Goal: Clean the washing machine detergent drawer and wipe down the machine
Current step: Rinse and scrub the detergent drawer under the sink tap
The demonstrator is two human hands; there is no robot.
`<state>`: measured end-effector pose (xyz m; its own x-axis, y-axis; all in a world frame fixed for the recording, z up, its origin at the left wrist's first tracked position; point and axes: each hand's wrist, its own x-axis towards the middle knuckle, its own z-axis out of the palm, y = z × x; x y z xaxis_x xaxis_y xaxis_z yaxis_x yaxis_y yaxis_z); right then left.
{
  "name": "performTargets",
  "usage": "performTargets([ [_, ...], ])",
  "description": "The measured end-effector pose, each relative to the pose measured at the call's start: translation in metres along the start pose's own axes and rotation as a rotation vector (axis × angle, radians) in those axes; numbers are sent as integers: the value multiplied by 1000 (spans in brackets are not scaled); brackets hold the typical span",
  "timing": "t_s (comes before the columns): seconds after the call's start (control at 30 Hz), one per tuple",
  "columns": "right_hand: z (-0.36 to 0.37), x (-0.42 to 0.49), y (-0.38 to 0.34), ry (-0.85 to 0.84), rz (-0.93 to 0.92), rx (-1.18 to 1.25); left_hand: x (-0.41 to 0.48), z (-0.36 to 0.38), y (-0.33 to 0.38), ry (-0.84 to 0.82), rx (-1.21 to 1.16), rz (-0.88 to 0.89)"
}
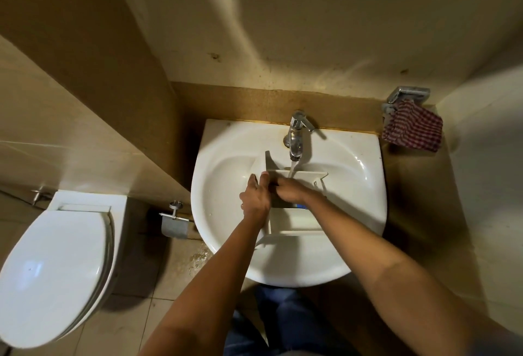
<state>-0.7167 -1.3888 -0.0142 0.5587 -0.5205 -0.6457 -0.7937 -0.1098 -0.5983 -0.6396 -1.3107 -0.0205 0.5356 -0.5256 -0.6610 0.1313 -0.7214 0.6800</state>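
Tan tiled wall (311, 30) fills the top half of the view. Toilet (53, 265) at lower left, lid down. White sink (356, 186) in the centre, against the wall.

Drawer (294, 221) is in the sink bowl: white plastic, several compartments, long axis running from the tap towards the person, near end over the front rim. Small blue part (301, 206) sits just under the right wrist.

Both bare forearms reach in from the bottom edge. Left hand (254, 197) grips the drawer's left side wall, fingers curled over its top edge. Right hand (291, 190) is knuckles-up in the middle compartment, fingers bent down into it and touching the left thumb. Its fingertips are hidden, so I can't tell whether it holds anything.

Red-and-white checked cloth (413, 129) hangs from a chrome fitting (409, 94) on the wall right of the sink, well apart from the hands. Chrome tap (297, 137) at the back of the sink is running; water stream (293, 169) lands in the drawer's far compartment, just beyond the right hand. Metal paper holder (174, 224) is on the wall between toilet and sink.
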Motion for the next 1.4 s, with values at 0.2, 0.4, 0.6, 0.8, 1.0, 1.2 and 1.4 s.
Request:
performTargets([
  [0.2, -31, 4, 50, -104, 302, -384, 4, 0, -4, 10, 18, 28],
  [0.4, -3, 5, 26, -26, 170, -349, 4, 2, -3, 16, 37, 50],
  [0.6, -22, -10, 53, -34, 93, -113, 3, 2, -3, 6, 32, 56],
  [0.8, -14, -1, 41, 67, 256, -426, 0, 1, -1, 10, 30, 48],
  [1.0, 9, -2, 10, 47, 109, -93, -3, -1, 2, 18, 11, 57],
  [1.2, -41, -16, 52, 124, 180, -166, 0, -1, -2, 18, 20, 47],
  [1.4, -38, -4, 34, 232, 214, 1121, 2, -1, -3, 6, 26, 41],
])
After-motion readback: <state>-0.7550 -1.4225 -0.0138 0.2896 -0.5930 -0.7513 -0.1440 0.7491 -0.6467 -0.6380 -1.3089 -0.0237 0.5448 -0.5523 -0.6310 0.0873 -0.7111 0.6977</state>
